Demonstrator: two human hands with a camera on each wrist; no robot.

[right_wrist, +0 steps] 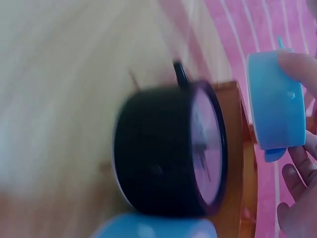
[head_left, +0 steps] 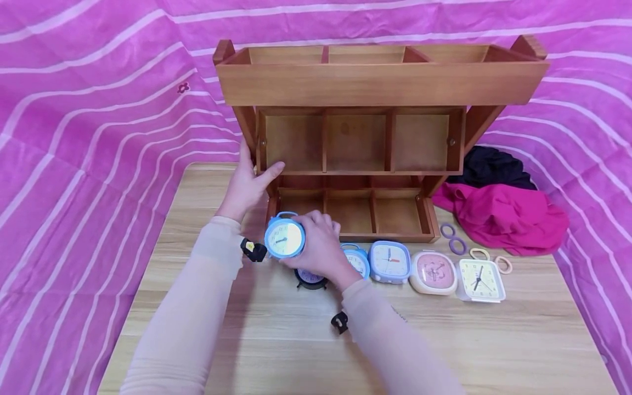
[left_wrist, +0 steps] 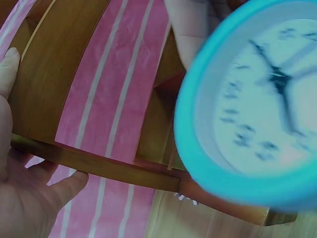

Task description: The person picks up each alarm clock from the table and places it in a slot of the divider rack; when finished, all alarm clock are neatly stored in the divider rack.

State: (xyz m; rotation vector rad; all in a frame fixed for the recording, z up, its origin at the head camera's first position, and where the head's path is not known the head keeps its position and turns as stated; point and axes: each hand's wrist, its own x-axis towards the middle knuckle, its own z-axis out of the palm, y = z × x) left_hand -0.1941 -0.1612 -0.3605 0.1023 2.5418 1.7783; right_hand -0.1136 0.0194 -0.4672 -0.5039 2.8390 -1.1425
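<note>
Right hand (head_left: 321, 247), just below centre of the head view, curled round a round blue clock (head_left: 285, 237), gripping it, dial up, above the bench (head_left: 276, 340) and in front of the lowest tier of the wooden shelf rack (head_left: 380, 85). Left hand (head_left: 249, 184), left of centre, on the rack's left side post, thumb (head_left: 270, 173) pointing toward the middle tier, fingers wrapped behind the wood. Under the right hand, a black round clock (head_left: 310, 278) on the bench. To the right, a row: small blue clock (head_left: 357, 260), square blue clock (head_left: 390, 262), pink clock (head_left: 433, 272), cream clock (head_left: 480, 280). Further right, hair ties (head_left: 457, 246) and magenta cloth (head_left: 508, 216).
</note>
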